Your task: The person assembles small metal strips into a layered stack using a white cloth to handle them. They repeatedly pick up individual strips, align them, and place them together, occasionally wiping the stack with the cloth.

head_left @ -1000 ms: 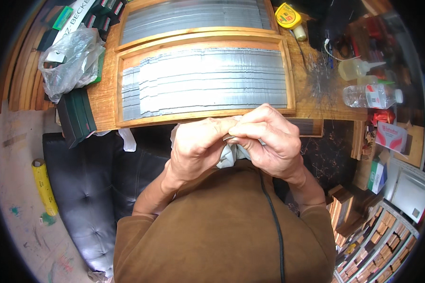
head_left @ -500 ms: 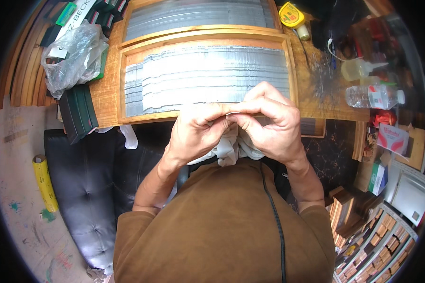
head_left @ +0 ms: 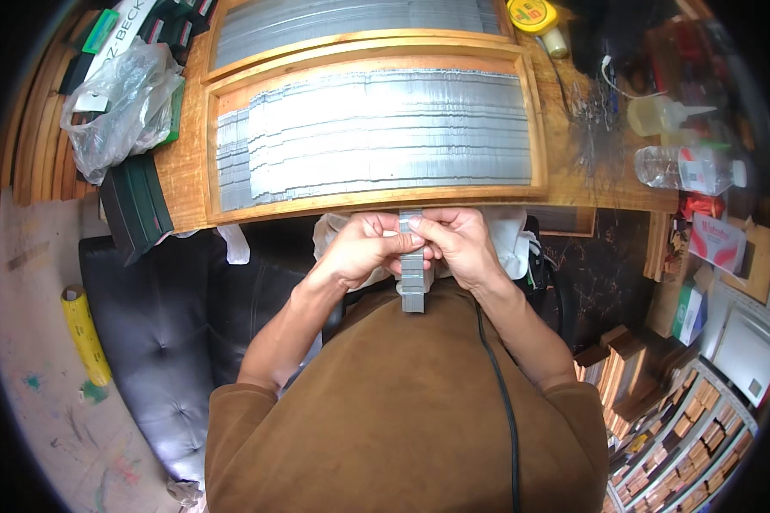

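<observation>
A narrow stack of thin grey metal strips stands out between my hands, in front of my chest and just short of the table edge. My left hand pinches it from the left with thumb and fingers. From the right, my right hand grips the same stack, its thumb on the upper part. Just beyond lies a shallow wooden tray, filled with packed rows of similar grey strips. The parts of the stack under my fingers are hidden.
Behind is a second wooden tray of strips. To the left are a clear plastic bag and a dark green box. A yellow tape measure, a squeeze bottle and a plastic bottle lie right. A black padded seat stands below left.
Both hands have come down and closer to me. The stack of strips now shows upright between them, where before only a small edge was visible at the fingertips. The view has shifted slightly.
</observation>
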### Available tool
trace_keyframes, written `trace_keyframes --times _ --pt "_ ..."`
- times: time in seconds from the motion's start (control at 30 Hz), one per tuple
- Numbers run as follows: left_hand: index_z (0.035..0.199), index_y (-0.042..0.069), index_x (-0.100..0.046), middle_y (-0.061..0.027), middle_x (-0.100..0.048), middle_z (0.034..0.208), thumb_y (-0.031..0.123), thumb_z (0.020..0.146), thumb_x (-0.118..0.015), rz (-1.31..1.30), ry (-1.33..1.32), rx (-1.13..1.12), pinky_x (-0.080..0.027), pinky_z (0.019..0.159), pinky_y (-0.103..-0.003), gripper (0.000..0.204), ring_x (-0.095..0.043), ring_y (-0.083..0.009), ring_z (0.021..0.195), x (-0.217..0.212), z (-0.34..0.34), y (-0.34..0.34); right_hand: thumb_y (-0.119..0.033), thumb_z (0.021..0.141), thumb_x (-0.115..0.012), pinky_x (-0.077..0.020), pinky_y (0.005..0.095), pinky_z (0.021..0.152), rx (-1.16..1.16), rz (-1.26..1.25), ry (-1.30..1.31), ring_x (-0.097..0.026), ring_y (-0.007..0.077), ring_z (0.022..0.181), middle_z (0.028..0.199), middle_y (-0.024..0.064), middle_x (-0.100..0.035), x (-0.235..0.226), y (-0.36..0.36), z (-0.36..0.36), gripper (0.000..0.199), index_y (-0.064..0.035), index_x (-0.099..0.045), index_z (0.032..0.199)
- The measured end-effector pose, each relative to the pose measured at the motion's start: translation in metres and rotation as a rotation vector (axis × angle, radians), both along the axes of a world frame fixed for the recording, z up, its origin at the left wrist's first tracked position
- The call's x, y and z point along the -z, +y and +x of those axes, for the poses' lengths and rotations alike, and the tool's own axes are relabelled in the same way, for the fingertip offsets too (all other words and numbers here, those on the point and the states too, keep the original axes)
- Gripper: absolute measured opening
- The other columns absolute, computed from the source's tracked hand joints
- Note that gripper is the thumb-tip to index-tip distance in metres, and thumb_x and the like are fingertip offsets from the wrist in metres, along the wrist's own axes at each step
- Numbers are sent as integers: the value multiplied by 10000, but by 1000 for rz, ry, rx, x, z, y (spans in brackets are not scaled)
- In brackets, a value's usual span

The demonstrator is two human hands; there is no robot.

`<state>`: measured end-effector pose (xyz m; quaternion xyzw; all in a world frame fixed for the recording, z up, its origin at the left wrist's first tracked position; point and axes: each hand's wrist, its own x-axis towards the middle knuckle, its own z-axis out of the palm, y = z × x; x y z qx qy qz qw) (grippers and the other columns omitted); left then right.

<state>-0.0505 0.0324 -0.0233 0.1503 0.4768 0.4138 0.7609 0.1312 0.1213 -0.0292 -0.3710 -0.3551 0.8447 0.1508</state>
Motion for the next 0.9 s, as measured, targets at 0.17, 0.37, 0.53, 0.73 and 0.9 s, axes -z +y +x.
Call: trace_keyframes --times 0.17,0.37,0.53,0.73,0.9 --pt "1074 13 -789 -35 -798 931 175 1013 -753 177 247 -26 -511 592 -193 176 -654 -32 714 3 4 -11 -54 964 -772 -522 212 675 36 366 -138 -635 81 741 911 45 -714 -7 -14 -3 158 62 -769 1072" --pt "1183 -5 -772 -151 -814 973 47 987 -732 496 732 -4 -591 742 -298 207 -772 -163 852 -29 12 -26 38 876 -813 -523 258 641 72 843 -13 -644 125 729 863 54 -676 -31 -24 2 173 -15 -812 1040" --pt "1164 12 -783 -177 -802 946 28 954 -750 597 773 -87 -594 712 -311 212 -799 -242 831 -26 20 -34 41 868 -820 -531 266 645 -24 931 -4 -661 133 741 881 67 -696 -47 -16 6 163 -13 -811 1021" --pt "1142 9 -787 -179 -798 928 18 935 -764 600 805 -82 -592 702 -316 208 -795 -250 806 -26 21 -37 48 864 -819 -549 272 667 -68 916 22 -685 147 766 905 79 -716 -48 -12 9 163 -8 -809 1017" --pt "1122 3 -790 -180 -798 925 12 929 -767 630 780 -145 -595 700 -322 194 -791 -251 793 -25 23 -37 54 864 -815 -564 282 696 -57 954 51 -701 168 785 921 99 -726 -51 -11 8 174 7 -783 1028"
